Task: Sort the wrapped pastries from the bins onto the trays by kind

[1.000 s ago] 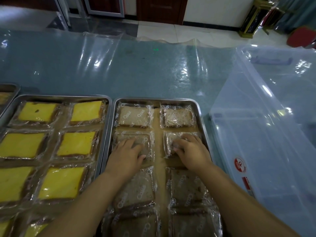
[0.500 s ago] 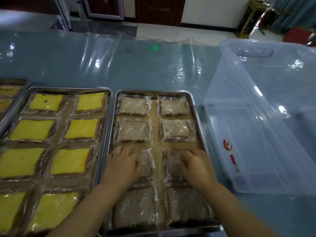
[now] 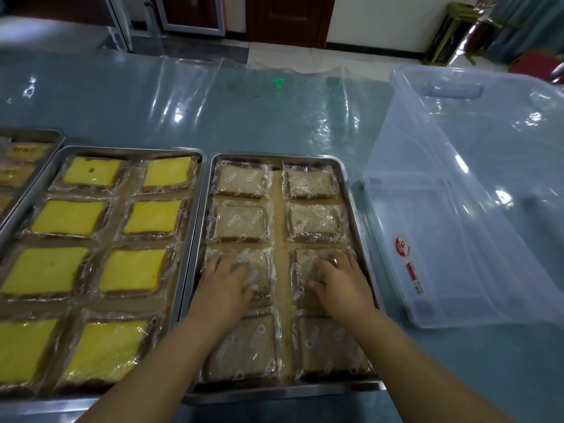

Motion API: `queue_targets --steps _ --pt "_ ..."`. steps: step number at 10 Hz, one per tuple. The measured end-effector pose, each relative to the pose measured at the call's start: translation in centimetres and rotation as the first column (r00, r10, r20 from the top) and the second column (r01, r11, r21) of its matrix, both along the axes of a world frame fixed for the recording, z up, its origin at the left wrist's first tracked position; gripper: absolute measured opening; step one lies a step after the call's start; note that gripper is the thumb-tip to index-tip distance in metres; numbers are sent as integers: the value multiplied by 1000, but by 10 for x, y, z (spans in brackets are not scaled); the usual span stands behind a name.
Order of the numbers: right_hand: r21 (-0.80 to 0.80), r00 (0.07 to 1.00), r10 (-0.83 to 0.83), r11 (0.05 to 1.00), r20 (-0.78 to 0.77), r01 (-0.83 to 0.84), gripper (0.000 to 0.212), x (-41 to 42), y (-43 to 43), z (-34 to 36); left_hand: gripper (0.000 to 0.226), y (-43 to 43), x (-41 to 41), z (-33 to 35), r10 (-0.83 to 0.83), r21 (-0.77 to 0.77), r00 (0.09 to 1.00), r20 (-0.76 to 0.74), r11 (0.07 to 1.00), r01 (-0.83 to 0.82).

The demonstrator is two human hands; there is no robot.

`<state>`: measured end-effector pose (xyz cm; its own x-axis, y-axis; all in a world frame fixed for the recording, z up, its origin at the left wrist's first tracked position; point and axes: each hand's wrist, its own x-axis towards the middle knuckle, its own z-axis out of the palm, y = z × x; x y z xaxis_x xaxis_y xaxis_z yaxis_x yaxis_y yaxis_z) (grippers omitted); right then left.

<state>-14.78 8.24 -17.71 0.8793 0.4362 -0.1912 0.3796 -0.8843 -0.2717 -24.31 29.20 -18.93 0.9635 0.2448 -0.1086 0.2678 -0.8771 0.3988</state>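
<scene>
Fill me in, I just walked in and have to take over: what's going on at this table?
A person is laying out pastries by kind. Their left hand and right hand lie flat on two clear-wrapped brown bread slices in the third row of a rectangular steel tray, which holds eight of them in two columns. The neighbouring steel tray holds only wrapped yellow cake slices. The clear plastic bin on the right looks empty, so the sorting seems nearly done.

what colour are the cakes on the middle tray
The clear-wrapped square cake slices are bright yellow with brown edges; head view.
</scene>
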Motion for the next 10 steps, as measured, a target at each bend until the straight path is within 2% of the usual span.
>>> queue_targets --steps 2,3,4,6,9,10 --pt "108 997 -7 994 73 -1 44 -21 -16 7 48 -6 -21 2 -26 -58 999 41 998 29" --pt "95 996 19 995 91 -27 41 -41 -28 8 45 -12 -41 5 -33 -49 998 60 998 36" --pt "56 994 28 998 104 -34 46 -61 -35 5 41 -21 -61 7 -47 4 996 82 999 46" --pt "-25 998 64 998 19 -64 51 -81 -41 -5 51 -36 -86 -3 -106 78 994 -21 991 108" --pt "-10 994 104 995 21 -104 48 -81 -38 6 54 -39 -88 0 -151 58 988 -26 987 152" --pt "59 995 96 993 41 -99 44 -84 -30 14 52 -31 -93 7 -187 52 982 -8 981 187"
